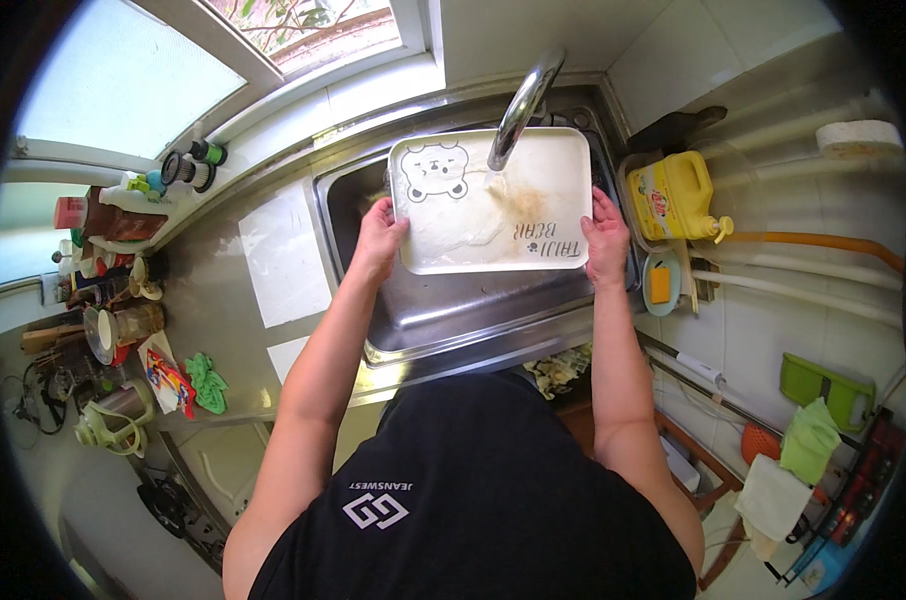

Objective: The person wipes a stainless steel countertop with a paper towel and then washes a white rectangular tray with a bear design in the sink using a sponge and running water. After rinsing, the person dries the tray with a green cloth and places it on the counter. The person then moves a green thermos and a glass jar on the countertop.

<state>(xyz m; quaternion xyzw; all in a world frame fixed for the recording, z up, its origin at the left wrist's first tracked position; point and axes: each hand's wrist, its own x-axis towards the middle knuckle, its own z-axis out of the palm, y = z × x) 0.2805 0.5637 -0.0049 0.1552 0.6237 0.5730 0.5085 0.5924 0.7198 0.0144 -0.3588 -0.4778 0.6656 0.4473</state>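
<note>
A white rectangular tray [453, 232] with a cartoon bear face and lettering spans the upper part of the stainless-steel sink [453, 307]. My left hand [381, 238] grips its left edge, thumb on the rim. On the opposite edge, my right hand [606, 234] holds it the same way. Above the tray arches a chrome faucet [524, 112], its spout over the tray's surface. Water appears to run from it and spread in a shallow film. A brownish patch of residue lies right of the stream. Most fingers are hidden beneath the tray.
Right of the sink are a yellow detergent jug [670, 196] with a pump and a dish [661, 301] holding an orange sponge [659, 285]. Leftward on the steel counter [235, 300] lie a green cloth [206, 382], a kettle-like jug [119, 420] and several bottles. A window [318, 30] stands behind.
</note>
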